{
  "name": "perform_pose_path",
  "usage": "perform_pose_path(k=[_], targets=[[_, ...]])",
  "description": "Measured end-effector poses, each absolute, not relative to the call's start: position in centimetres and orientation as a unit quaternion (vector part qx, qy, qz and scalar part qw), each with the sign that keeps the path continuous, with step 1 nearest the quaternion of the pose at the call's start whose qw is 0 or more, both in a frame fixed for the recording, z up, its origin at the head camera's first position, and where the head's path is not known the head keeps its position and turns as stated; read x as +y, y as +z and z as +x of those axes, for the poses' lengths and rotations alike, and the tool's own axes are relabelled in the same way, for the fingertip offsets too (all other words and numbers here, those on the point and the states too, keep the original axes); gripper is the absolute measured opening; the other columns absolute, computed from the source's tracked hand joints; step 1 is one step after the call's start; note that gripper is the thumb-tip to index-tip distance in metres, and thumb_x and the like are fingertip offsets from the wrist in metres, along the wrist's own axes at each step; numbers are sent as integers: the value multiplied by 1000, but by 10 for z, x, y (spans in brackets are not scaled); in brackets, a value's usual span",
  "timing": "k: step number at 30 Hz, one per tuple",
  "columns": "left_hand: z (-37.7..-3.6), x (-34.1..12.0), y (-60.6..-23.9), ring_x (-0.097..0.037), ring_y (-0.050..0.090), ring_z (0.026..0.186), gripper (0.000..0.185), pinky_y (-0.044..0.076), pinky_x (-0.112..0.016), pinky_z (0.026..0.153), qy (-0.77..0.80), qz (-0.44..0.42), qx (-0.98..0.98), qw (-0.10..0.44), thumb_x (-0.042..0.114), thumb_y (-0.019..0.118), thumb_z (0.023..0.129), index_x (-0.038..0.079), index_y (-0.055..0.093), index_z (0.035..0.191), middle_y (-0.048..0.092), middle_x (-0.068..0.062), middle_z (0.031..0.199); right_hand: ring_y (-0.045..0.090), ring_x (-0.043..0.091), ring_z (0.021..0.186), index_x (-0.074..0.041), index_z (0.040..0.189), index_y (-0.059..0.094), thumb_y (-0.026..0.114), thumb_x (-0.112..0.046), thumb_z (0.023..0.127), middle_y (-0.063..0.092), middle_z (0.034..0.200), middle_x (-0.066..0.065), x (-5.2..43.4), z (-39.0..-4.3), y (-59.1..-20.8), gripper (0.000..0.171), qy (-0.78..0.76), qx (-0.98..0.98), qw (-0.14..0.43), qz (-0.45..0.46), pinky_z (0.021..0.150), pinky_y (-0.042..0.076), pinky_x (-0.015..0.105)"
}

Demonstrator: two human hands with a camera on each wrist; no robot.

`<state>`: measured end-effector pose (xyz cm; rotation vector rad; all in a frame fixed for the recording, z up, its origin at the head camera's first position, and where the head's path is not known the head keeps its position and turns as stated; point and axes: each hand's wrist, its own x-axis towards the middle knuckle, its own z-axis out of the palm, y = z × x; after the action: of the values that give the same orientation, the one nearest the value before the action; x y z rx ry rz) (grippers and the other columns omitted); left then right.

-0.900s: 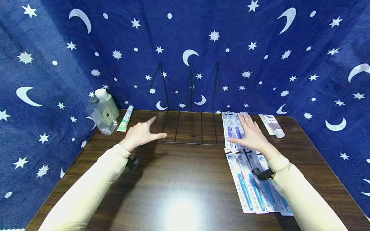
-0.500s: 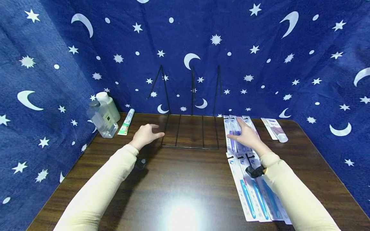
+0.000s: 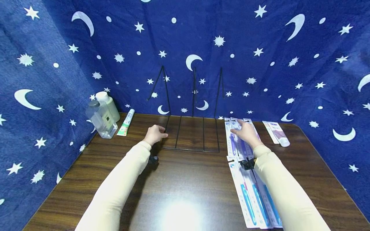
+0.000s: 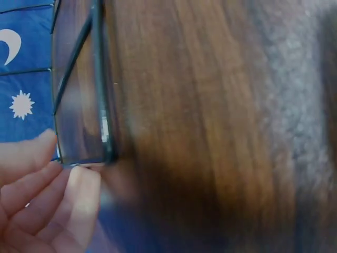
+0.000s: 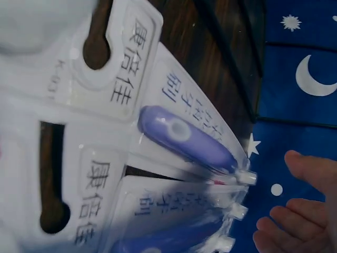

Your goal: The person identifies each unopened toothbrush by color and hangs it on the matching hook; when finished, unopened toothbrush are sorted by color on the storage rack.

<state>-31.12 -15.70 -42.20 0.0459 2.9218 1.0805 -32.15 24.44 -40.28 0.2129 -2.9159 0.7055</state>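
Note:
My left hand (image 3: 155, 134) is at the left front corner of a black wire rack (image 3: 190, 150). In the left wrist view, the thumb and bent fingers (image 4: 31, 158) stand a little apart, right at the rack's corner wire (image 4: 105, 126). Above the rear group of packaged purple toothbrushes (image 3: 233, 144) is my right hand (image 3: 248, 133). The right wrist view shows its thumb and fingers (image 5: 295, 226) spread past the far end of the packs, whose purple handles (image 5: 189, 139) show through clear plastic. Packaged blue toothbrushes (image 3: 247, 202) lie in front, partly hidden under the right sleeve.
Two bottles, one clear (image 3: 101, 120) and one pale with a white cap (image 3: 111, 106), stand at the back left beside a green-and-white toothpaste tube (image 3: 126, 122). Another tube (image 3: 278, 131) lies at the back right. A blue star-and-moon cloth (image 3: 245, 38) closes off the table's back.
The left hand has moved right to the rack's left side, its fingers drawing in from a spread pose. The right hand's fingers have also drawn closer together over the purple toothbrushes. The view has shifted slightly.

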Motion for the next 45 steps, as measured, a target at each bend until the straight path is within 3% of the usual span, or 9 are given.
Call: perform_pose_path(k=[4, 11, 18, 21, 25, 29, 33, 39, 45], targets=[[-312, -153, -430, -23, 69, 68, 36, 57, -22, 54, 401, -12, 916, 17, -1, 70, 78, -10, 64, 112, 68, -23, 101, 58, 48, 101, 17, 119, 54, 69, -21, 80, 59, 110, 35, 247, -331, -412, 56, 247, -963, 80, 76, 88, 49, 54], [-308, -155, -438, -22, 69, 69, 31, 58, -24, 53, 440, -48, 897, 16, -8, 65, 78, -10, 65, 109, 68, -22, 93, 66, 32, 74, -1, 88, 73, 75, -32, 72, 72, 75, 8, 283, -404, -490, 35, 259, -954, 116, 93, 69, 53, 39], [-308, -158, -440, -14, 64, 64, 32, 58, -24, 53, 452, -56, 890, 19, -8, 64, 76, -9, 67, 108, 69, -19, 88, 61, 44, 74, -6, 80, 74, 80, -40, 63, 69, 75, 16, 317, -489, -571, 38, 213, -964, 138, 78, 63, 47, 48], [-307, -157, -439, -11, 62, 62, 35, 58, -24, 53, 448, -59, 892, 26, -9, 63, 75, -8, 67, 110, 69, -17, 89, 60, 41, 71, -9, 72, 73, 81, -48, 58, 68, 72, 13, 326, -509, -592, 42, 214, -961, 163, 69, 61, 45, 47], [-305, -154, -436, -11, 60, 60, 38, 58, -24, 53, 440, -63, 895, 27, -8, 62, 74, -6, 66, 112, 68, -15, 88, 58, 35, 64, -11, 61, 69, 77, -39, 61, 65, 62, 9, 310, -484, -565, 30, 227, -960, 162, 41, 61, 44, 46], [-304, -153, -434, -11, 60, 62, 38, 58, -24, 53, 442, -64, 894, 25, -9, 62, 75, -5, 66, 113, 68, -15, 87, 54, 38, 56, -7, 48, 61, 71, -18, 63, 59, 51, 12, 267, -414, -492, 21, 254, -953, 164, 24, 57, 45, 48], [-304, -152, -434, -10, 61, 62, 37, 57, -23, 51, 436, -63, 897, 26, -9, 64, 75, -6, 66, 112, 68, -15, 88, 59, 47, 67, 0, 48, 58, 66, -7, 66, 61, 59, 23, 235, -366, -442, 21, 241, -956, 167, 5, 62, 49, 52], [-315, -153, -439, -17, 66, 67, 38, 58, -27, 54, 427, -73, 901, 33, -8, 64, 74, -2, 68, 111, 67, -13, 86, 60, 51, 82, 5, 58, 62, 61, -8, 70, 64, 79, 32, 220, -362, -431, 18, 198, -969, 144, -42, 68, 52, 54], [-331, -162, -457, -17, 66, 65, 39, 58, -26, 52, 436, -58, 898, 25, -8, 65, 72, 4, 71, 109, 68, -9, 83, 60, 45, 65, -6, 46, 52, 57, -7, 70, 62, 62, 22, 208, -370, -433, 25, 229, -957, 177, -35, 57, 48, 52]])
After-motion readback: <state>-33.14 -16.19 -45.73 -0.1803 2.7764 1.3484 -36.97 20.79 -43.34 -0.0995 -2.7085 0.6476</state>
